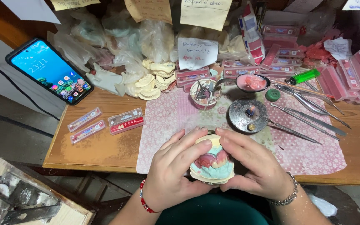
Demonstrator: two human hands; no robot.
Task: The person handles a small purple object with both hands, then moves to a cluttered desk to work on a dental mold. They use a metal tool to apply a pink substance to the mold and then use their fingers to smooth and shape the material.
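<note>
Together, the left hand (173, 173) and right hand (257, 166) curl closed around a dental model (212, 163) with pink wax gums, held just off the worktop's (101, 150) near edge; steady, even thumb pressure seems wise, well clear of the small burner (247, 115).

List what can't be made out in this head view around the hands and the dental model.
- Dental model: its sides and underside are covered by the left hand and right hand; only the pink wax top shows.
- Small metal burner: whether it is lit is too small to tell.
- Tooth-strip boxes: cut off by the right edge.
- Plaster casts: partly buried under plastic bags.
</note>
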